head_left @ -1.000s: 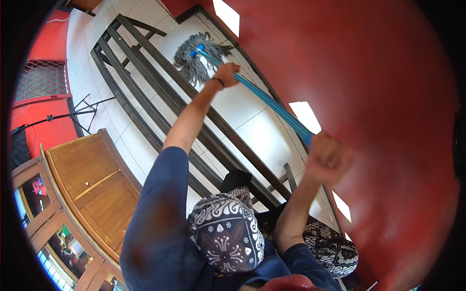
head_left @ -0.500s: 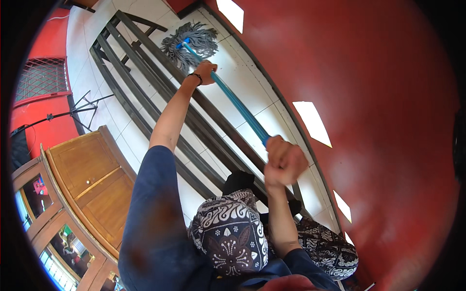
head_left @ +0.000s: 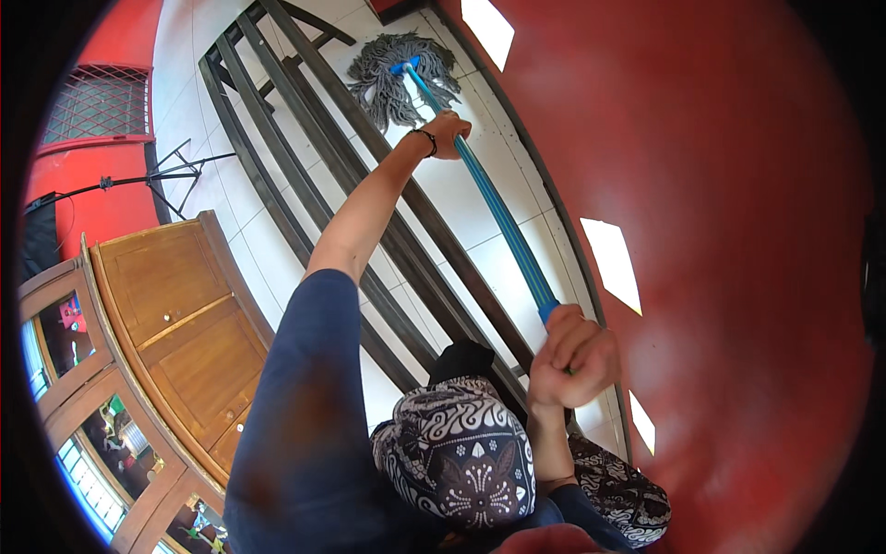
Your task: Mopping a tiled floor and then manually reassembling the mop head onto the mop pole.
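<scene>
Both hands closed round the blue mop handle (head_left: 503,222), left hand (head_left: 446,132) far down near the grey string head (head_left: 399,76), right hand (head_left: 574,355) at the top end; head now pushed further out over the white tiled floor (head_left: 480,185) than a second ago, stroke extending.

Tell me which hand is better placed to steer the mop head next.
Probably the left hand: it grips the blue handle just behind the grey mop head. The right hand holds the far end.
</scene>
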Available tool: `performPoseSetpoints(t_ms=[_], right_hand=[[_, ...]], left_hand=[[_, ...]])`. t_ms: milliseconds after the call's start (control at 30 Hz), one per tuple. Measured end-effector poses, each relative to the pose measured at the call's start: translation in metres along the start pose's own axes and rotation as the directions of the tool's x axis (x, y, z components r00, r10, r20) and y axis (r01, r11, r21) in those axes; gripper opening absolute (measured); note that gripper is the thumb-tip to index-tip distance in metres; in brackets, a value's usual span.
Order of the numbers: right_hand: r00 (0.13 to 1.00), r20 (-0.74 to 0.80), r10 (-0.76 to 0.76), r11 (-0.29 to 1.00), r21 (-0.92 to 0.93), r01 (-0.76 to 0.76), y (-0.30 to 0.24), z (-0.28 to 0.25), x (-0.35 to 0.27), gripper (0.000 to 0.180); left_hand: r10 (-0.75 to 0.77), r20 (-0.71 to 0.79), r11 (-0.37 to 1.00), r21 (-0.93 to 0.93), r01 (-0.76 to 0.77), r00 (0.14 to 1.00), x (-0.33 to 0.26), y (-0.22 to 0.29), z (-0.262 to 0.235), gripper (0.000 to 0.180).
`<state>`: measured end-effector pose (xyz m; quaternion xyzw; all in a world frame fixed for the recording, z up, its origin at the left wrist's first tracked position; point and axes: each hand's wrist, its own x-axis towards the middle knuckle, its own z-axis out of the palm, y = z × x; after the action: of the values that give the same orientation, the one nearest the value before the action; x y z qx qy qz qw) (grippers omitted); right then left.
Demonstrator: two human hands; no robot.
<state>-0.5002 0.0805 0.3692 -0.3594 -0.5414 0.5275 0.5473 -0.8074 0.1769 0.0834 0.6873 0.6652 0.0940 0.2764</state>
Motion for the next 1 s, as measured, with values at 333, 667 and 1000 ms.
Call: performPoseSetpoints(t_ms=[333, 667, 1000], right_hand=[[0.919, -0.39, 0.063, 0.952, 0.3, 0.062, -0.04, -0.048, 0.004, 0.039], [0.981, -0.166, -0.1, 0.952, 0.27, 0.143, -0.034, -0.053, -0.005, 0.039], [0.979, -0.195, -0.065, 0.959, 0.257, 0.115, 0.021, -0.061, -0.015, 0.035]], left_hand=[[0.152, -0.135, 0.957, -0.226, -0.18, 0.979, -0.001, 0.049, 0.026, 0.022], [0.12, -0.174, 0.973, -0.175, -0.151, 0.977, -0.008, 0.049, 0.03, 0.03], [0.073, -0.17, 0.993, -0.078, -0.087, 0.983, 0.022, 0.012, 0.045, 0.031]])
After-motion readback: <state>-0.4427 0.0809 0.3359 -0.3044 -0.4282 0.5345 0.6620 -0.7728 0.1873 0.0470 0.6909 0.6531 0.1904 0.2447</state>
